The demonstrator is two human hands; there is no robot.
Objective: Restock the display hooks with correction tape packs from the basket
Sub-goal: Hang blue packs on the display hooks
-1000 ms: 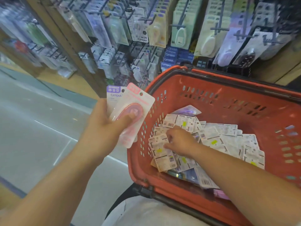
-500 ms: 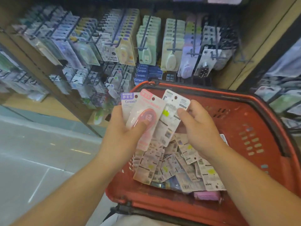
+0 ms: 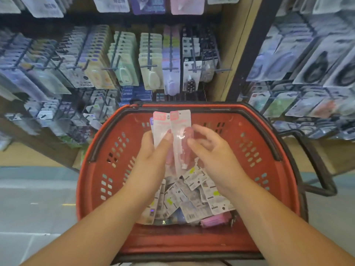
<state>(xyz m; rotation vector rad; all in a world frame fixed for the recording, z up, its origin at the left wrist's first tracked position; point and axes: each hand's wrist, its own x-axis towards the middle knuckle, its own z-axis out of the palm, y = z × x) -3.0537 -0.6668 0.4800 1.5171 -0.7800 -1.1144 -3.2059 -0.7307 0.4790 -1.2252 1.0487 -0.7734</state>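
Over the red basket [image 3: 119, 189] my left hand [image 3: 151, 160] grips a small fan of correction tape packs [image 3: 163, 127], thumb pressed on the front one. A pink-topped pack [image 3: 180, 131] stands upright at the right of that fan. My right hand [image 3: 209, 150] is beside it with fingers loosely bent, fingertips touching the pack's clear blister. Several more packs [image 3: 192, 198] lie face down in the basket's bottom. Display hooks [image 3: 151, 65] full of hanging packs fill the shelf wall behind the basket.
A wooden upright [image 3: 228, 54] divides the centre hook panel from another panel of hanging packs [image 3: 311, 73] at the right. The basket's black handle [image 3: 315, 169] hangs down on the right side. Grey floor tiles [image 3: 38, 208] lie at the left.
My right hand brought a pack up from the basket and set it against the fan in my left hand, now face forward. The view has turned square onto the basket and hooks.
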